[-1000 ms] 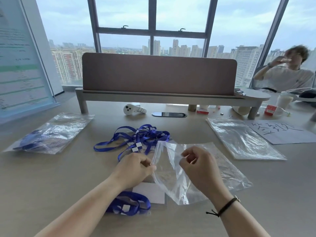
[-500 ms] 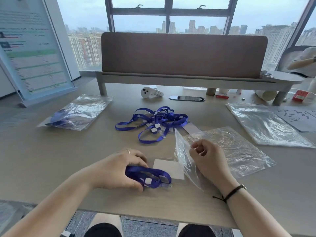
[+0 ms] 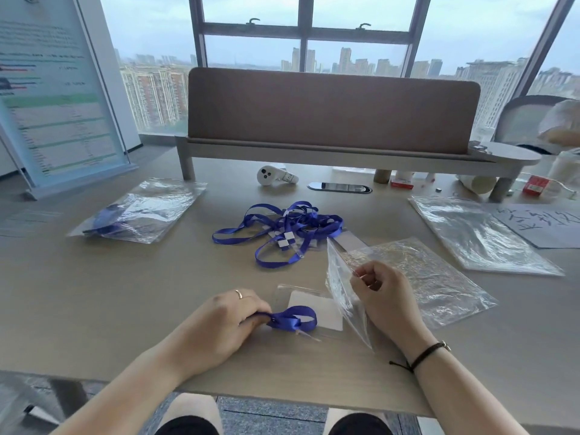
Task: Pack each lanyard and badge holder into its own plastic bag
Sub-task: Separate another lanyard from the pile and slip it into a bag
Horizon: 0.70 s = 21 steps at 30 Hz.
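My left hand (image 3: pixel 226 321) grips a bundled blue lanyard (image 3: pixel 293 318) near the table's front edge. Its clear badge holder (image 3: pixel 314 306) with a white card lies flat just right of the bundle. My right hand (image 3: pixel 381 295) pinches the raised mouth edge of a clear plastic bag (image 3: pixel 417 277), which lies on the table to the right of the holder. A tangle of loose blue lanyards (image 3: pixel 282 230) with badge holders sits in the middle of the table. A packed bag (image 3: pixel 138 211) with a lanyard inside lies at the left.
A stack of clear bags (image 3: pixel 477 237) lies at the right beside a written sheet (image 3: pixel 539 224). A brown divider screen (image 3: pixel 332 111) on a shelf stands behind, with a white controller (image 3: pixel 273 175) under it. A sign stand (image 3: pixel 53 89) is at far left. A person sits at far right.
My left hand left the bag's mouth, dropped to the bundled lanyard by the table edge and gripped it. My right hand kept the bag's edge pinched. The camera tilted down.
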Tool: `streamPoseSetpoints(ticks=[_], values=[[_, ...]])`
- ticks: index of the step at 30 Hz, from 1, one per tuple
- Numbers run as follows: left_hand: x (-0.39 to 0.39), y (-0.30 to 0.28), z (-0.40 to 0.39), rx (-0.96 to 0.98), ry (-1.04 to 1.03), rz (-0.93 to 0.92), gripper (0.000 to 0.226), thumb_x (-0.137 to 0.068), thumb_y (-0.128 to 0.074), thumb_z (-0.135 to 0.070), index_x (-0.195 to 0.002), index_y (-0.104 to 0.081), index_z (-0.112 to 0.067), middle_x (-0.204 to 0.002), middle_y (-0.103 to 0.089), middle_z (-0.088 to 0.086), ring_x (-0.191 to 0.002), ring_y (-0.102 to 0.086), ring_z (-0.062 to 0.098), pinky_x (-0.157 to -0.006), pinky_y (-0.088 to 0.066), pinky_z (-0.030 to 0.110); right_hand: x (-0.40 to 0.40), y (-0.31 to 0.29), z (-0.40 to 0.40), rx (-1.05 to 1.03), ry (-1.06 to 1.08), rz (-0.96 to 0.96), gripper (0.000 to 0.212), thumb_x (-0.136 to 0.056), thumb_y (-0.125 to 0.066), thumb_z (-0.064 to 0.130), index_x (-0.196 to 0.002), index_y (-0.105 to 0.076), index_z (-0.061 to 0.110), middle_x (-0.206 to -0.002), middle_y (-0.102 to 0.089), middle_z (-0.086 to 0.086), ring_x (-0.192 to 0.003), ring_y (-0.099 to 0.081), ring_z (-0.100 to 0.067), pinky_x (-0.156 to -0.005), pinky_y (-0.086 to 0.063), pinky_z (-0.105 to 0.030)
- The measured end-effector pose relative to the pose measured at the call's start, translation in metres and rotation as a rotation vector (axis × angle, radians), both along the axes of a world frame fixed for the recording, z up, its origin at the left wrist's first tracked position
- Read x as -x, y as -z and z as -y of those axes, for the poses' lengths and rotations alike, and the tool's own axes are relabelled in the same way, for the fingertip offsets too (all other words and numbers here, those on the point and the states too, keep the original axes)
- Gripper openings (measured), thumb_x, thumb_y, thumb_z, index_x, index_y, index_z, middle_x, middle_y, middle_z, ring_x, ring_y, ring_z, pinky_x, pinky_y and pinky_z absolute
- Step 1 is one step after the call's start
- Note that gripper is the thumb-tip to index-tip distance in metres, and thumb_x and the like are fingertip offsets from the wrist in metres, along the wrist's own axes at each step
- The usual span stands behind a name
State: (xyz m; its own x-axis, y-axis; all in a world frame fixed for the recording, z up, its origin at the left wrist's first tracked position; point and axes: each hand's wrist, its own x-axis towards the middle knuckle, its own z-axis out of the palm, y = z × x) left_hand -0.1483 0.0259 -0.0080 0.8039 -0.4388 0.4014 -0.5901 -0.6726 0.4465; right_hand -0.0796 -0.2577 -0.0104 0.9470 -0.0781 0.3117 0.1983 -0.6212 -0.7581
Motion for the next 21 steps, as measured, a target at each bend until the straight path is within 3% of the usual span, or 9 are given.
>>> streamPoseSetpoints(ticks=[4,8,10,11,13,15,16,19,21], values=[[-0.013,-0.007,0.015,0.125,-0.024,0.078,0.010,-0.096,-0.064,-0.019,-0.101,-0.073,-0.019,-0.091,-0.067,-0.016,-0.085,-0.062,-0.002,-0.077,-0.047,0.015,-0.001,-0.001,0.000,-0.020,0.004,-0.005,0.015,-0.080,-0.072,0.015,-0.072,-0.065,0.026,-0.061,-0.063,0.008,-0.056,-0.057,-0.007,-0.054,-0.044,-0.025],[-0.036,-0.006,0.039,0.009,-0.053,0.130,0.027,-0.099,-0.052,-0.035,-0.102,-0.072,-0.018,-0.096,-0.069,-0.008,-0.087,-0.063,0.012,-0.076,-0.054,0.033,-0.001,-0.004,0.005,-0.045,0.031,-0.006,0.013,-0.081,-0.071,0.015,-0.074,-0.066,0.025,-0.062,-0.063,0.006,-0.055,-0.056,-0.009,-0.054,-0.045,-0.026],[-0.042,-0.004,0.048,-0.127,-0.053,0.125,0.034,-0.099,-0.047,-0.045,-0.110,-0.071,-0.023,-0.106,-0.068,-0.008,-0.098,-0.063,0.014,-0.084,-0.054,0.037,-0.002,-0.005,0.010,-0.033,0.050,0.002,0.012,-0.081,-0.070,0.015,-0.075,-0.066,0.025,-0.063,-0.063,0.006,-0.056,-0.057,-0.011,-0.053,-0.043,-0.025],[-0.043,-0.003,0.051,-0.214,-0.048,0.087,0.041,-0.098,-0.044,-0.053,-0.119,-0.068,-0.026,-0.118,-0.066,-0.008,-0.111,-0.060,0.013,-0.096,-0.051,0.035,-0.002,-0.005,0.012,-0.025,0.058,0.003,0.012,-0.081,-0.070,0.016,-0.075,-0.065,0.025,-0.063,-0.064,0.006,-0.057,-0.057,-0.012,-0.053,-0.042,-0.025],[-0.043,0.001,0.051,-0.342,-0.037,-0.064,0.063,-0.091,-0.040,-0.071,-0.143,-0.048,-0.035,-0.149,-0.046,-0.012,-0.141,-0.036,0.008,-0.117,-0.031,0.029,-0.002,-0.004,0.014,-0.014,0.069,-0.003,0.012,-0.081,-0.070,0.016,-0.074,-0.065,0.024,-0.063,-0.064,0.006,-0.057,-0.058,-0.012,-0.052,-0.040,-0.024],[-0.042,0.002,0.048,-0.379,-0.007,-0.178,0.079,-0.084,-0.042,-0.080,-0.152,-0.031,-0.041,-0.161,-0.027,-0.016,-0.150,-0.015,0.001,-0.122,-0.017,0.026,-0.004,-0.002,0.015,-0.021,0.081,-0.013,0.011,-0.081,-0.070,0.016,-0.074,-0.066,0.023,-0.062,-0.064,0.006,-0.058,-0.058,-0.012,-0.052,-0.039,-0.023],[-0.042,0.000,0.047,-0.364,0.009,-0.196,0.082,-0.082,-0.046,-0.081,-0.152,-0.027,-0.042,-0.161,-0.024,-0.018,-0.150,-0.012,-0.001,-0.123,-0.015,0.024,-0.004,-0.002,0.015,-0.026,0.086,-0.017,0.011,-0.081,-0.070,0.016,-0.074,-0.066,0.022,-0.062,-0.063,0.006,-0.058,-0.058,-0.012,-0.052,-0.038,-0.023],[-0.042,-0.009,0.044,-0.248,0.045,-0.220,0.083,-0.081,-0.061,-0.070,-0.152,-0.029,-0.041,-0.151,-0.041,-0.019,-0.139,-0.033,-0.004,-0.115,-0.025,0.016,-0.006,-0.001,0.014,-0.044,0.094,-0.024,0.011,-0.081,-0.071,0.016,-0.074,-0.067,0.023,-0.061,-0.063,0.006,-0.056,-0.057,-0.010,-0.052,-0.039,-0.024],[-0.043,-0.012,0.042,-0.201,0.037,-0.227,0.083,-0.080,-0.068,-0.064,-0.151,-0.031,-0.040,-0.144,-0.049,-0.020,-0.129,-0.044,-0.003,-0.109,-0.035,0.017,-0.006,-0.001,0.015,-0.069,0.088,-0.030,0.013,-0.082,-0.071,0.016,-0.073,-0.067,0.024,-0.060,-0.062,0.005,-0.054,-0.054,-0.009,-0.053,-0.039,-0.024]])
